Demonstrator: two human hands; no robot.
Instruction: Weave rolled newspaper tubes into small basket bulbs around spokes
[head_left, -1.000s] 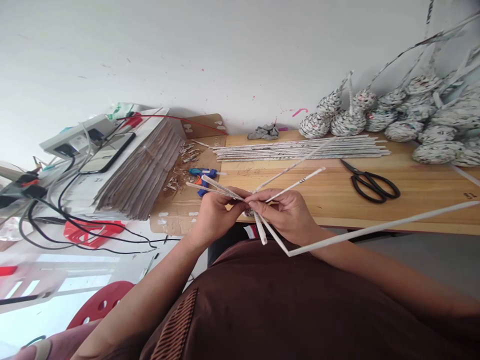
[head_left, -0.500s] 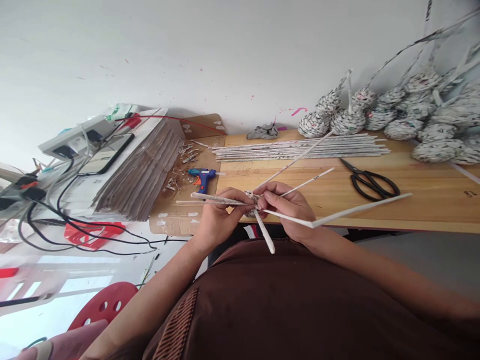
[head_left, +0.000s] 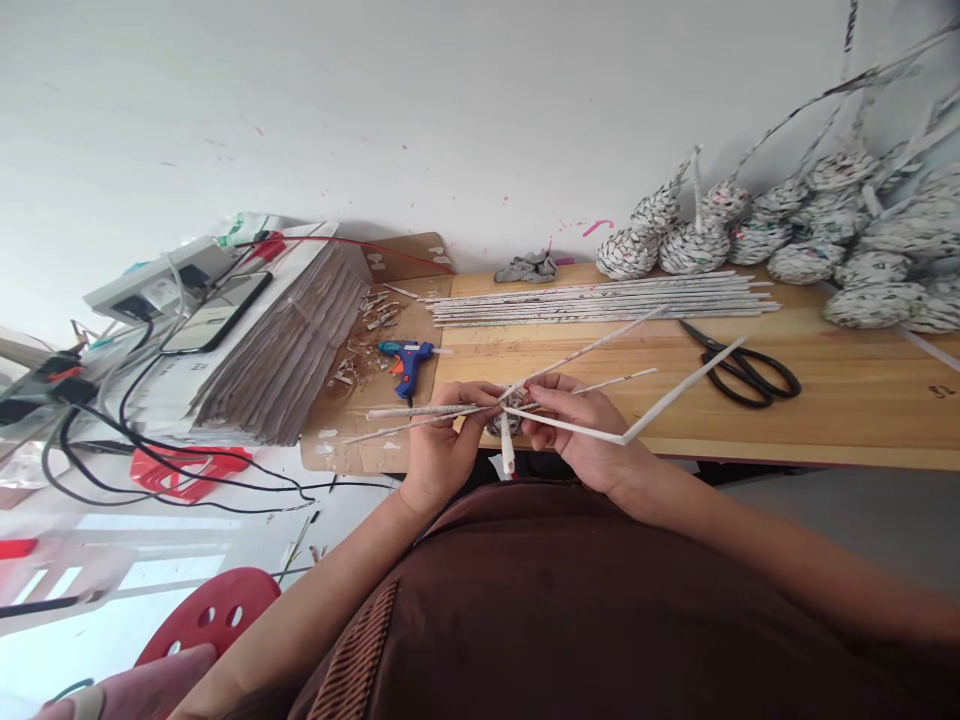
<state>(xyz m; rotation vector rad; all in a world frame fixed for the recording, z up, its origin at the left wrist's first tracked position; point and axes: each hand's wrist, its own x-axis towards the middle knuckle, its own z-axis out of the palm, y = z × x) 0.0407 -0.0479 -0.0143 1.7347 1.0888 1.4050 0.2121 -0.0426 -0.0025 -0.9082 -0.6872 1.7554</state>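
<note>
A small woven newspaper piece [head_left: 507, 424] sits between my hands at the table's front edge, partly hidden by my fingers. Rolled paper tubes stick out from it in several directions. My left hand [head_left: 444, 445] is closed, pinching the piece and its tubes at their crossing. My right hand [head_left: 581, 432] is closed at the piece's right side, thumb and forefinger together by a thin tube. One white paper tube [head_left: 566, 426] runs across in front of the right fingers and bends sharply upward. A short tube [head_left: 508, 457] points toward my body, its end open.
Behind the hands lies a row of paper tubes [head_left: 600, 303]. Black scissors [head_left: 742, 368] rest to the right, a blue glue gun [head_left: 409, 362] to the left. Woven paper balls [head_left: 694, 246] crowd the back right. A paper stack [head_left: 289, 340] with a phone [head_left: 217, 312] stands left.
The bent tube has swung left and upward, its bend staying near the right wrist. The short front tube has turned to point straighter at my body. My left hand has shifted slightly.
</note>
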